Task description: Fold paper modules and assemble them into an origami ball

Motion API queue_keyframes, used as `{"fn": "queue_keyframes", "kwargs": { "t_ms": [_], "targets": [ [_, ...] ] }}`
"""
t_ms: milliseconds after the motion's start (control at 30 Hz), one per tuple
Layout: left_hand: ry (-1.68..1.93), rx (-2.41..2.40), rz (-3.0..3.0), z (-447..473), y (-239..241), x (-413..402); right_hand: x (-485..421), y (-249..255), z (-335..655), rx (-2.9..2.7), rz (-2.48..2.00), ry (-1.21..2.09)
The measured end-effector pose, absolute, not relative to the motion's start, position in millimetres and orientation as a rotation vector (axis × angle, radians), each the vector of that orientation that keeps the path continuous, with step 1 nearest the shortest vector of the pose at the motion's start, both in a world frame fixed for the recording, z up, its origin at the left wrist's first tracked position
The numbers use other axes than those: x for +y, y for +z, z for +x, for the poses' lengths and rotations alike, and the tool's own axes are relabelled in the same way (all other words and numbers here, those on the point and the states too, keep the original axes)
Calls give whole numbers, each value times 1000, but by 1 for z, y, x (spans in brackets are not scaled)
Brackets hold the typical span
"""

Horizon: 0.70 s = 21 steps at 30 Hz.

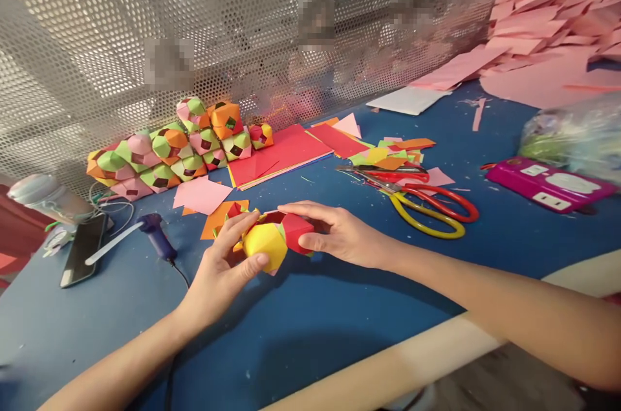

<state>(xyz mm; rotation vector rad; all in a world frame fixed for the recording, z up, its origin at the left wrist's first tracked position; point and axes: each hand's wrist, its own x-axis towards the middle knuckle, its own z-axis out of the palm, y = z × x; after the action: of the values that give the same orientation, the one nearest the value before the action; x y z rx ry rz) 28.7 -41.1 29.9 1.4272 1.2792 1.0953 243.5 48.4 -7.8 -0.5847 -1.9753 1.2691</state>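
Both my hands hold one folded paper ball (275, 239) with yellow and red faces, just above the blue table (301, 333). My left hand (224, 268) grips its yellow side, thumb pressed on the front face and fingers curled over the top. My right hand (334, 233) closes on the red side from the right, thumb underneath. An orange paper square (216, 220) lies just behind the ball.
A pile of finished paper balls (179, 149) sits at the back left against the perforated metal screen. Red paper sheets (281, 152), coloured scraps (392, 152) and scissors (427, 204) lie behind my hands. A phone (82, 249), a glue gun (155, 233), a pink power strip (550, 184) and pink paper heaps (533, 42) lie around.
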Motion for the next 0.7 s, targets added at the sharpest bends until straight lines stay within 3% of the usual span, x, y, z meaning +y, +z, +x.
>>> {"fn": "queue_keyframes", "kwargs": {
  "t_ms": [333,700],
  "targets": [
    [1121,1184,1396,25,38,-45,45,26,245,-2203,-705,1140],
    [1111,1290,1673,25,42,-52,34,48,225,-2553,-458,988]
  ]
}}
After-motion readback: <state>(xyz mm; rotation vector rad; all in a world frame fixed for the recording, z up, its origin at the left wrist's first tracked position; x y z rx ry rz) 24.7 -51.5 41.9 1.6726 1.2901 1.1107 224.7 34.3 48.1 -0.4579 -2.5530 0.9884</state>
